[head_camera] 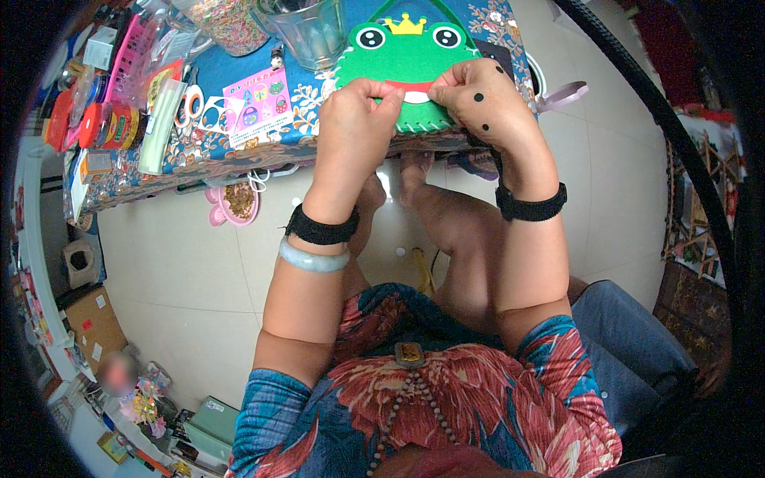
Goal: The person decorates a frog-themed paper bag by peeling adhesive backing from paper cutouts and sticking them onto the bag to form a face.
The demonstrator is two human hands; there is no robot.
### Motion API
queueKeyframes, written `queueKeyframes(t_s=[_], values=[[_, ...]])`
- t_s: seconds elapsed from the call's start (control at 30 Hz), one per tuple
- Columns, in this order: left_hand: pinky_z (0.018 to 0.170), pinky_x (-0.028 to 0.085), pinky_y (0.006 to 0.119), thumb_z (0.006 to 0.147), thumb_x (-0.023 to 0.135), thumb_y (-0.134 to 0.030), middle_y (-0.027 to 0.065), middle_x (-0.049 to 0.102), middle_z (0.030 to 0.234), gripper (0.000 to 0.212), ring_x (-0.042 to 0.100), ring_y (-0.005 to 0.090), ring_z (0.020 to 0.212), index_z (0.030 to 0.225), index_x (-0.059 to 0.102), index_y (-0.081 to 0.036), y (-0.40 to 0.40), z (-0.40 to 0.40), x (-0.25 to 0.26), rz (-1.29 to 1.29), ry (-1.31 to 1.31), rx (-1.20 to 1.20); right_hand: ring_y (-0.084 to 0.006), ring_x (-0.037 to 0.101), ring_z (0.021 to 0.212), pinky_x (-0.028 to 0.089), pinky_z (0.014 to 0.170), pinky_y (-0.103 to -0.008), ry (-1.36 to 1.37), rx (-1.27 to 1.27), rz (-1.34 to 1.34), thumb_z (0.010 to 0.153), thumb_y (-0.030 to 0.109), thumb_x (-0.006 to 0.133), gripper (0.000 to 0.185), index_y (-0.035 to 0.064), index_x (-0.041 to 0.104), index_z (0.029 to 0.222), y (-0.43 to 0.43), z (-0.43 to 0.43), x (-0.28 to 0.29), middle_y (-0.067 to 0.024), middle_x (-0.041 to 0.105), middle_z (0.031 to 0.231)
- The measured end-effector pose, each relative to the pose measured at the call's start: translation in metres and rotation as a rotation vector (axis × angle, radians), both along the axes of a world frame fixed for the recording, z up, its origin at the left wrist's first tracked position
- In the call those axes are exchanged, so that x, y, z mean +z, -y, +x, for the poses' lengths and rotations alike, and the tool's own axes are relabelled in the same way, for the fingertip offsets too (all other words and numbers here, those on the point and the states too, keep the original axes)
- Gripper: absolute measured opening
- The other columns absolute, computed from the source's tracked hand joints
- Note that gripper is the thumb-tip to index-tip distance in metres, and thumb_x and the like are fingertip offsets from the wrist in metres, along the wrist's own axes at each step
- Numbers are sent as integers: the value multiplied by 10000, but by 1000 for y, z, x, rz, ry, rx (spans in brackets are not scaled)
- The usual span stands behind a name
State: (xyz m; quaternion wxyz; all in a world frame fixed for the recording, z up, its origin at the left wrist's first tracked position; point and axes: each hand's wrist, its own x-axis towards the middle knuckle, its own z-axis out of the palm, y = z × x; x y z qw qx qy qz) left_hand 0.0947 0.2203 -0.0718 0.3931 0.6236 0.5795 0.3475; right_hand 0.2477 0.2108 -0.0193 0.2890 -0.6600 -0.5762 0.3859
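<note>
A green felt frog bag (364,66) lies near the table's front edge, with a yellow crown, two black-and-white eyes and white lacing along its rim. Its green strap (451,15) loops up at the back. Across the frog's lower face is a red felt mouth piece (412,88) with a white piece (416,97) below it. The thumb and index finger of my left hand (361,116) pinch the mouth's left end. At the right end, my right hand (487,98) pinches it likewise. Several black round dots sit on the back of my right hand.
Left of the bag lie a pink printed sheet (263,101), a white cut-out sheet (218,115) and white-and-orange scissors (191,101). Behind stand a glass jug (308,36) and a tub of coloured bits (230,24). Jars (110,125) crowd the left end. A black cable (651,83) crosses at right.
</note>
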Motion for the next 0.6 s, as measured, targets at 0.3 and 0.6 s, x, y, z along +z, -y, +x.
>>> queueKeyframes(t_s=[0.3,0.6], values=[[493,453,313,810,672,-215,101,606,581,226,590,184,522,820,675,11,1,0,-4,18,-31,12,-98,488,524,393,479,-276,89,-17,-9,802,123,663,180,-55,648,775,1,-6,5,-28,555,580],[523,476,366,789,674,-188,151,601,587,197,609,269,536,796,671,9,2,1,0,34,-29,29,-114,520,565,427,520,-293,84,-42,13,805,117,658,176,-56,645,775,1,-5,-2,-51,582,609]])
